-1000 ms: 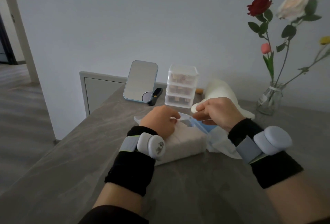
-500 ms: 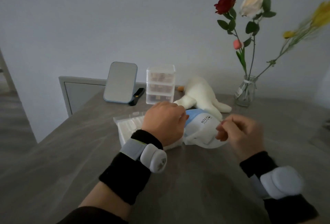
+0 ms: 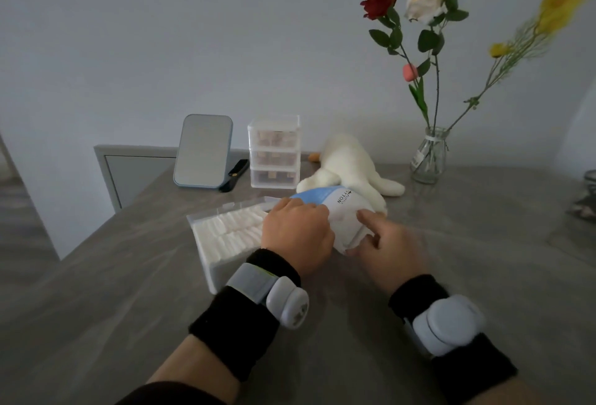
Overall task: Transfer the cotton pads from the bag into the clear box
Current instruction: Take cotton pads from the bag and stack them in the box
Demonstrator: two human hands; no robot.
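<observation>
A white and blue cotton pad bag (image 3: pixel 343 216) lies on the grey table, printed side up. My left hand (image 3: pixel 298 236) rests on the bag's left end, its fingers curled over it. My right hand (image 3: pixel 388 248) grips the bag's right lower side, index finger stretched along it. To the left of the bag sits the clear box (image 3: pixel 206 262), packed with rows of white cotton pads (image 3: pixel 230 233). The bag's mouth is hidden under my left hand.
At the back stand a blue-framed mirror (image 3: pixel 203 151), a clear three-drawer unit (image 3: pixel 274 153), a white plush toy (image 3: pixel 346 164) and a glass vase of flowers (image 3: pixel 429 156). The table's left edge (image 3: pixel 96 243) runs diagonally beside the box.
My right hand let go at the bag's top, swung out to the right, then came back onto the bag's side. The bag now lies flat. The view has shifted right.
</observation>
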